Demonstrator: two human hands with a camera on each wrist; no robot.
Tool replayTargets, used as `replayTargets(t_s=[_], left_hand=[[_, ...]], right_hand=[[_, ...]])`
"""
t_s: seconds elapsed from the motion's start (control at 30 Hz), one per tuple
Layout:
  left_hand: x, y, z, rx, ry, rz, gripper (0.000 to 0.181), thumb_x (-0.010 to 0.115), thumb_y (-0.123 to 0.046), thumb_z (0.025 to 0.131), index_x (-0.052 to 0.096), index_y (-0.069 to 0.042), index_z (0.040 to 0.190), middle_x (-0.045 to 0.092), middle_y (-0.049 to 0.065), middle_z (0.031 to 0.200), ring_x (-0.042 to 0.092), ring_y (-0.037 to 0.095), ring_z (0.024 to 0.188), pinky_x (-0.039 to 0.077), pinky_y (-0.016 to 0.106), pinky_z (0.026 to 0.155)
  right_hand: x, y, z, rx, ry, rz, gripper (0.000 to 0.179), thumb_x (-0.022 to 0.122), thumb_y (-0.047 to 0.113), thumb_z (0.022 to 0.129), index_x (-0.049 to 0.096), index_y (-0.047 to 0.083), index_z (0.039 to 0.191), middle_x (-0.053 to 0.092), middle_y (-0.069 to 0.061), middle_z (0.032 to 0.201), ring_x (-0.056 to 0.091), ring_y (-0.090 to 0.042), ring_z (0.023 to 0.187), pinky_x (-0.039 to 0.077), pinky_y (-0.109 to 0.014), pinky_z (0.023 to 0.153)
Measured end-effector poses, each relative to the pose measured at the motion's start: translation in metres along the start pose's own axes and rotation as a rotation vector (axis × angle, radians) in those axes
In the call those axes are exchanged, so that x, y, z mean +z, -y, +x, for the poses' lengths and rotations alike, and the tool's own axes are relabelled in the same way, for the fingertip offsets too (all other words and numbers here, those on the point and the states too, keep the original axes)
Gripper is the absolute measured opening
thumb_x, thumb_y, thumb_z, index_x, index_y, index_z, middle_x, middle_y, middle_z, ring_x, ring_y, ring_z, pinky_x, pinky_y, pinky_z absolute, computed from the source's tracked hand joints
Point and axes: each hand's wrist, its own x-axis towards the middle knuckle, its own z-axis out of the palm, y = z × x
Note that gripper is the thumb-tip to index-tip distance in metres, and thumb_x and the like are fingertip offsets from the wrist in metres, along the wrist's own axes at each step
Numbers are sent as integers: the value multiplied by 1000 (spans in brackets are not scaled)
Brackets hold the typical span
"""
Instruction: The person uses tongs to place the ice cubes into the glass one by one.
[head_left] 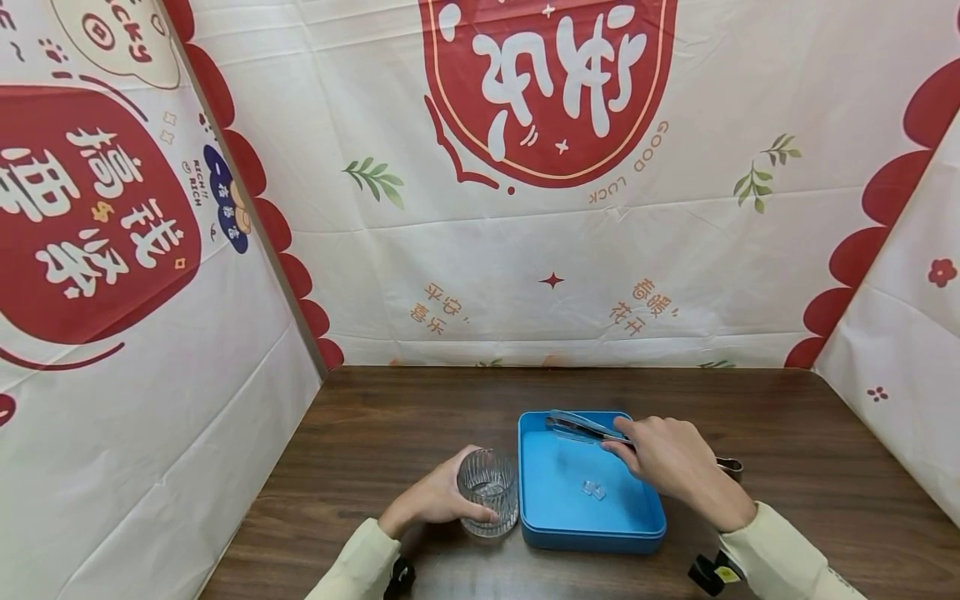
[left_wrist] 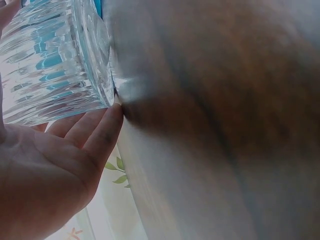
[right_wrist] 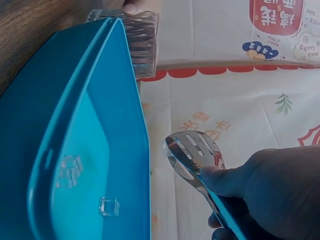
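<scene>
My left hand (head_left: 437, 495) holds a clear ribbed drinking glass (head_left: 489, 500) that stands upright on the table, thumb on the near side and fingers behind it. Right beside the glass is a blue rectangular tray (head_left: 592, 540). Several small clear cubes (head_left: 593, 490) lie on its floor; one cube (right_wrist: 109, 206) sits apart in the right wrist view. My right hand (head_left: 667, 460) grips metal tongs (right_wrist: 196, 150) with slotted ends, held above the tray's far part. A small clear piece (right_wrist: 166, 148) shows at the tongs' tips, apparently a cube.
The dark wooden table (head_left: 405, 408) extends around the tray and glass. White printed cloth (head_left: 555, 233) hangs behind the table's far edge, with more cloth along the left and right sides. The tray's raised walls surround the cubes.
</scene>
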Motion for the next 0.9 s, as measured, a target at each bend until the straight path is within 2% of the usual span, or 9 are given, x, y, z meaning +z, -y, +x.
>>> replayTargets(t_s=[0.37,0.9], left_hand=[[-2,3,1,1,24,5,75,89,-34,71,47,-25,132,61,-4,114,60,13,100,50,31,86],[-2,0,0,1,20,14,75,90,-33,71,47,-24,133,61,-3,115,60,16,102,49,32,87]], right_hand=[[-6,4,1,2,-11,11,31,70,40,91,51,20,75,31,7,52,31,-6,43,22,-23,41],[-18,23,8,-35,-8,61,31,70,41,90,52,22,74,31,10,51,31,-3,43,24,-22,41]])
